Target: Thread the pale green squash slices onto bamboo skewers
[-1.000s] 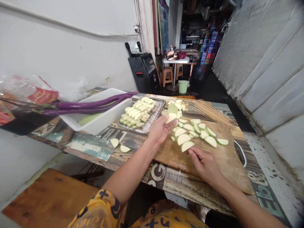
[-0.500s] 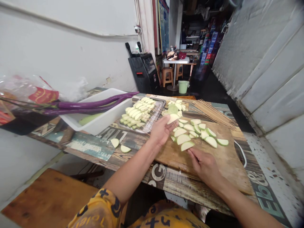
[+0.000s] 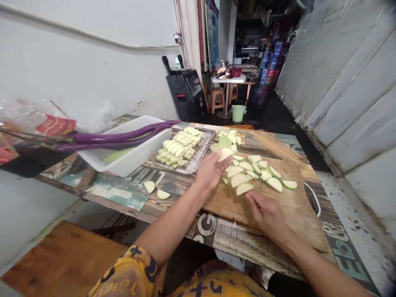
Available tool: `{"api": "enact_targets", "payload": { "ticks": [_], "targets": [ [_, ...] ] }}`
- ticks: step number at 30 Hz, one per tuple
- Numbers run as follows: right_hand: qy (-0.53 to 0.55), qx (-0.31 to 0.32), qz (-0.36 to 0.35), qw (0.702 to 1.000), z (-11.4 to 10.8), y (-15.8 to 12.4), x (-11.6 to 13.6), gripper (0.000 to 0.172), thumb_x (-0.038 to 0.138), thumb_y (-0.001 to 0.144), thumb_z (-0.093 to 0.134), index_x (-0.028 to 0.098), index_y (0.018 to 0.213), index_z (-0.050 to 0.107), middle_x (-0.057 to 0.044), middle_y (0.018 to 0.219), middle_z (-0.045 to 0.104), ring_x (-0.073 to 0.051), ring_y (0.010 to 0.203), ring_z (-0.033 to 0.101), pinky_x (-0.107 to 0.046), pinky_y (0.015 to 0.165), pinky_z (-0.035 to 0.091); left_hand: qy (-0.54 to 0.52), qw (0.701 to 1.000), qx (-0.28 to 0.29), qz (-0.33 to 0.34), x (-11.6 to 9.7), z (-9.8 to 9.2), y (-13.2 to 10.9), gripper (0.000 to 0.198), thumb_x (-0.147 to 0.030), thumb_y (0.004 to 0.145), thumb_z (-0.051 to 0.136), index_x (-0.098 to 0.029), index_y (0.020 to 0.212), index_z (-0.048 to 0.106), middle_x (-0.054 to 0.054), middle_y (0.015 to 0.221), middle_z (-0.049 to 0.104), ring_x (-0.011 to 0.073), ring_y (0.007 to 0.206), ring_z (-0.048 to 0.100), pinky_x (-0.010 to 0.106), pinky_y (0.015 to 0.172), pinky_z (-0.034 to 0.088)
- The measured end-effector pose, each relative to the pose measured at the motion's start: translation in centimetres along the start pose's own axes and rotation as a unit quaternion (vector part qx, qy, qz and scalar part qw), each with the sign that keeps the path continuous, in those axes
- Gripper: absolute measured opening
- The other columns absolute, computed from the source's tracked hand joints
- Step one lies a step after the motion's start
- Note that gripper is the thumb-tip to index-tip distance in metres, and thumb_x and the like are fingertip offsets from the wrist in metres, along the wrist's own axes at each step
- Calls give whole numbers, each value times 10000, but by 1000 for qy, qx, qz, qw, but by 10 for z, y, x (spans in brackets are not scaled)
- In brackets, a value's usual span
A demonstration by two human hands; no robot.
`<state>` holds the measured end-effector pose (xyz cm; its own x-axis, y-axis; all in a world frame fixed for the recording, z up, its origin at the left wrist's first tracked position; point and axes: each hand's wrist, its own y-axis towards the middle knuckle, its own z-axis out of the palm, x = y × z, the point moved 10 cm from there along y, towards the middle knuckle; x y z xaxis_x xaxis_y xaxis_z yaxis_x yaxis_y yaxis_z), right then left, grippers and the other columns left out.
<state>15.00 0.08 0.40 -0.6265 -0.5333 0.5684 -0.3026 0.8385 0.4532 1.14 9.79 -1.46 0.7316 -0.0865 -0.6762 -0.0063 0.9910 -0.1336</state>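
Note:
My left hand [image 3: 212, 169] is closed on a pale half-moon vegetable slice [image 3: 226, 154], pinched between thumb and fingers above the board. A thin skewer [image 3: 229, 162] shows for a short stretch beside those fingertips. My right hand [image 3: 266, 212] pinches the skewer's near end, just under a green-skinned slice [image 3: 244, 188]. More slices line up between the two hands; how many the skewer passes through is hard to see. Loose half-moon slices [image 3: 274, 184] lie on the wooden cutting board [image 3: 278, 222] beyond and to the right of my hands.
Skewered slices fill a metal tray [image 3: 193, 167] on the left. Long purple eggplants [image 3: 117, 137] lie across a white tub [image 3: 123, 165]. Bare bamboo skewers [image 3: 275, 145] spread behind the board. Two slices [image 3: 163, 194] rest near the table's front edge.
My right hand and the slice at its fingertips have shifted very slightly right. My left hand keeps its hold in the same place.

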Motion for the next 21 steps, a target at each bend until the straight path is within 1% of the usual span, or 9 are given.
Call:
{"api": "enact_targets", "payload": {
  "ticks": [5,7,10,12,14,16,18,19,21],
  "targets": [
    [195,66,138,969,12,0,-17,260,363,857,428,163,783,576,42,499,413,-77,441,384,-195,424,326,-3,1000,0,-7,1,0,0,105,-160,752,583,-100,835,605,96,888,667,191,839,646,361,848,486],
    [323,115,220,913,25,-6,-24,286,423,847,433,166,820,553,82,457,324,-49,352,264,-174,337,249,-6,1000,-1,-11,2,-1,0,107,-159,751,585,-100,837,606,96,885,669,189,830,648,356,846,486],
    [484,181,317,795,42,-16,-24,298,472,824,458,181,847,516,123,426,230,-29,290,106,-155,258,156,-15,1000,-2,-25,5,-2,1,110,-154,751,583,-101,846,605,99,885,670,184,832,648,346,847,485],
    [525,192,340,756,45,-18,-24,294,477,810,481,186,845,506,128,432,214,-27,289,83,-149,243,147,-23,999,-2,-40,8,-2,1,113,-157,756,579,-99,851,601,106,882,671,187,841,647,342,849,483],
    [501,175,338,777,42,-16,-29,301,480,817,465,184,848,515,125,431,209,-30,290,90,-152,244,152,-29,999,1,-46,9,-1,1,117,-162,760,576,-99,856,599,108,884,670,188,844,647,341,850,483],
    [397,131,293,859,30,-9,-35,305,462,830,446,175,840,548,106,425,266,-41,292,182,-168,276,217,-28,999,3,-39,9,-1,1,116,-159,759,576,-102,858,601,102,890,671,184,832,649,340,849,483],
    [230,58,188,953,9,0,-29,277,402,837,453,164,805,590,52,465,417,-71,368,370,-199,380,339,-22,999,5,-28,8,1,-1,115,-153,757,577,-105,857,605,93,893,671,177,813,652,340,850,482],
    [140,24,125,982,0,3,-21,258,361,841,454,161,780,606,16,520,498,-91,439,451,-216,454,382,-17,1000,6,-23,8,3,-3,111,-151,757,576,-106,852,609,90,892,672,176,809,652,343,852,480],
    [-11,-22,21,999,-9,3,-4,242,288,849,439,161,755,623,-36,624,594,-120,544,530,-234,550,402,-5,1000,8,-14,8,6,-6,106,-152,759,570,-106,841,618,90,888,672,180,818,651,350,860,474]
  ]
}}
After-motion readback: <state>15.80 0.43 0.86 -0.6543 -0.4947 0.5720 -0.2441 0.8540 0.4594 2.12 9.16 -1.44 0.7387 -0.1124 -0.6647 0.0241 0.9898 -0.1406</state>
